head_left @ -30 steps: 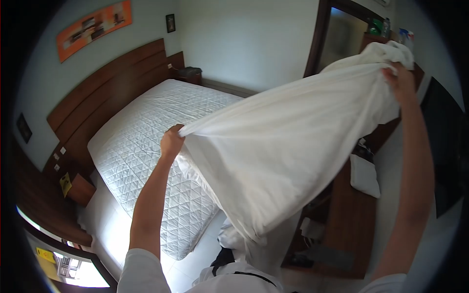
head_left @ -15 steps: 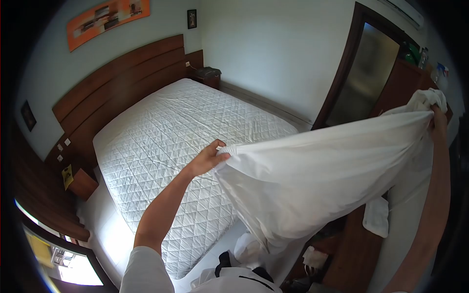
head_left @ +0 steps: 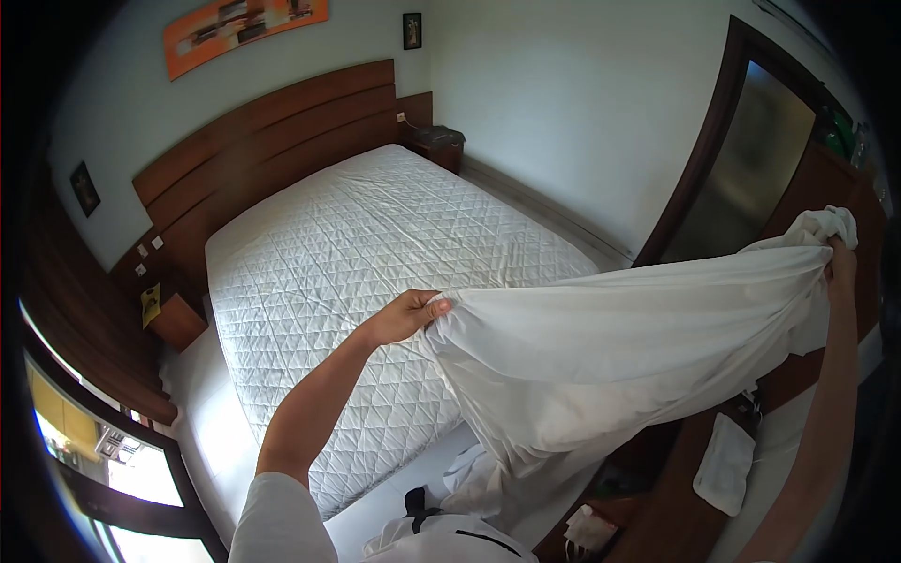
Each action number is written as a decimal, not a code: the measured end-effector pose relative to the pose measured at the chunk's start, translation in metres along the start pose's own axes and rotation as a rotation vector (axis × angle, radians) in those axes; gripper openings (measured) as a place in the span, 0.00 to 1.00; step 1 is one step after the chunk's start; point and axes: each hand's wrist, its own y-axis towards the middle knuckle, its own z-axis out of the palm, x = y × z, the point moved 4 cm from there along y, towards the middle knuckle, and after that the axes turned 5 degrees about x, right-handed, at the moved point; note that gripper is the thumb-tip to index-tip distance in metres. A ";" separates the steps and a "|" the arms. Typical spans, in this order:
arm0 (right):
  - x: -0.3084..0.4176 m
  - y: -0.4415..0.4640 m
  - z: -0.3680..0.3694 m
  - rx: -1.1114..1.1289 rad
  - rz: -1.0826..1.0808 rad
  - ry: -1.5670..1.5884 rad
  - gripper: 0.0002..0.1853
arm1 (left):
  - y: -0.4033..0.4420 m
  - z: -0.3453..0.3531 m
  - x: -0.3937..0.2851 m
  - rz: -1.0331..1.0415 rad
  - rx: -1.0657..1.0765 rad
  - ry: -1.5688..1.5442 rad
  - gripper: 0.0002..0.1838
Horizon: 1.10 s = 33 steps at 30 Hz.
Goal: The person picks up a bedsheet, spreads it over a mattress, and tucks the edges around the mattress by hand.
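Observation:
A large white sheet (head_left: 601, 347) hangs stretched between my two hands, its lower folds drooping toward the floor. My left hand (head_left: 405, 317) grips one edge of it, fingers closed, above the near side of the bed. Far out at the right, my right hand (head_left: 841, 263) is closed on a bunched part of the same sheet. Behind the sheet lies a bed with a white quilted mattress cover (head_left: 347, 253), partly hidden by my left forearm and the cloth.
A wooden headboard (head_left: 272, 127) stands behind the bed, with a nightstand (head_left: 176, 322) at left and another (head_left: 436, 150) at the far corner. A wooden bench (head_left: 666, 488) at lower right holds a folded white cloth (head_left: 725, 464). A framed door (head_left: 751, 159) is at right.
The view has turned right. The sheet has come down and hangs lower between my hands. My left hand has moved right in the view, and my right hand is lower.

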 end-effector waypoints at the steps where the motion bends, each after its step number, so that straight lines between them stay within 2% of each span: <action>1: -0.002 0.002 0.003 0.004 0.000 0.003 0.11 | 0.003 0.001 0.001 -0.001 -0.005 0.001 0.22; 4: -0.009 -0.005 0.016 0.088 0.015 -0.066 0.10 | 0.017 0.011 0.004 0.001 -0.044 -0.026 0.23; 6: -0.018 -0.022 0.042 0.147 -0.005 0.256 0.10 | 0.034 0.015 -0.006 0.067 -0.298 -0.051 0.23; 7: -0.002 -0.062 0.069 0.165 0.006 0.386 0.08 | 0.044 0.024 -0.031 0.093 -0.339 0.000 0.23; 8: -0.007 -0.077 0.087 0.261 0.046 0.346 0.08 | 0.058 0.034 -0.050 0.095 -0.358 0.098 0.23; 9: 0.000 -0.109 0.110 0.355 0.059 0.345 0.08 | 0.081 0.044 -0.059 0.224 -0.350 0.231 0.32; 10: 0.000 -0.138 0.135 0.443 0.046 0.399 0.10 | 0.097 0.067 -0.082 0.313 -0.310 0.213 0.35; 11: 0.051 -0.215 0.158 0.430 0.091 0.589 0.05 | 0.109 0.093 -0.111 0.401 -0.274 0.194 0.39; 12: 0.038 -0.226 0.181 0.556 0.075 0.653 0.09 | 0.121 0.120 -0.129 0.413 -0.152 0.206 0.42; 13: 0.044 -0.249 0.197 0.613 0.134 0.740 0.17 | 0.131 0.146 -0.145 0.423 -0.030 0.219 0.45; 14: 0.043 -0.266 0.212 0.666 0.131 0.799 0.22 | 0.142 0.168 -0.159 0.422 0.025 0.309 0.42; 15: 0.047 -0.274 0.221 0.741 -0.083 0.734 0.26 | 0.156 0.174 -0.155 0.513 -0.011 0.330 0.38; 16: 0.057 -0.281 0.219 0.721 -0.255 0.466 0.29 | 0.165 0.178 -0.154 0.605 -0.047 0.352 0.35; 18: 0.060 -0.275 0.210 0.921 -0.416 0.591 0.30 | 0.175 0.157 -0.141 0.431 -0.246 0.224 0.22; 20: 0.026 -0.245 0.185 0.893 -0.400 0.727 0.30 | 0.167 0.124 -0.152 0.737 -0.266 0.255 0.17; 21: 0.009 -0.235 0.183 0.876 -0.383 0.859 0.31 | 0.150 0.111 -0.177 0.649 -0.353 0.455 0.17; 22: -0.009 -0.232 0.196 0.633 -0.354 0.808 0.31 | 0.132 0.101 -0.201 0.545 -0.413 0.405 0.19; 23: -0.032 -0.237 0.218 0.394 -0.318 0.754 0.31 | 0.129 0.083 -0.202 0.710 -0.473 0.407 0.20; 24: -0.067 -0.250 0.267 0.605 -0.047 0.734 0.32 | 0.123 0.074 -0.216 0.675 -0.427 0.146 0.20; 26: -0.123 -0.327 0.347 0.934 0.167 0.520 0.32 | 0.111 0.057 -0.245 0.632 -0.382 -0.422 0.22; 28: -0.159 -0.431 0.390 1.208 0.158 0.358 0.31 | 0.087 0.015 -0.268 0.636 -0.551 -0.232 0.25; 30: -0.185 -0.528 0.400 1.435 0.123 0.252 0.30 | 0.046 -0.049 -0.275 0.481 -0.849 -0.119 0.27; 31: -0.199 -0.571 0.398 1.537 0.101 0.205 0.29 | 0.020 -0.082 -0.280 0.440 -0.912 -0.145 0.28; 32: -0.210 -0.604 0.394 1.618 0.081 0.158 0.29 | -0.013 -0.130 -0.286 0.556 -0.953 -0.066 0.26; 33: -0.223 -0.631 0.389 1.687 0.067 0.109 0.29 | -0.053 -0.177 -0.290 0.554 -0.993 -0.087 0.25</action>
